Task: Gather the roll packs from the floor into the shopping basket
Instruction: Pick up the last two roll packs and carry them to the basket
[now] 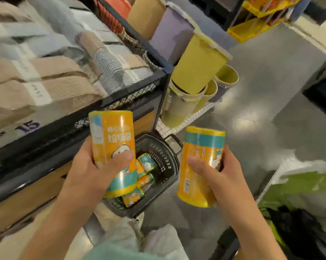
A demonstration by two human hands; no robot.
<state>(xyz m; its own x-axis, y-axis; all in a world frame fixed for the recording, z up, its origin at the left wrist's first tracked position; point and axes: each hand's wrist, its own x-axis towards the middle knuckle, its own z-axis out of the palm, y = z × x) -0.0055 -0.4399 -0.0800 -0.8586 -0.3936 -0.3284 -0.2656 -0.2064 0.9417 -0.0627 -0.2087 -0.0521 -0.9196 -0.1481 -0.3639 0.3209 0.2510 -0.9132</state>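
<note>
We record two cylindrical orange-and-teal film-wrapped roll packs held upright above a dark perforated plastic shopping basket (pixel 167 162) standing on the grey floor. Our left hand (pixel 94 169) grips the left roll pack (pixel 112 147) around its middle, thumb across the front; this pack hangs over the basket's nine o'clock rim. Our right hand (pixel 220 171) grips the right roll pack (pixel 201 162) likewise, but this one sits at three o'clock of the basket, outside the rim and over bare floor.

Several smaller packs (pixel 147 164) already lie in the basket.

Risks, in our judgement: released where it is, the right pack would miss and roll across the smooth floor. The glossy wrap may slip in a one-handed hold. The left pack, dropped near the rim, could strike it and bounce out or tip the basket toward the black mesh shelving (pixel 132 94) at ten o'clock. Dropping both together could make them collide.
</note>
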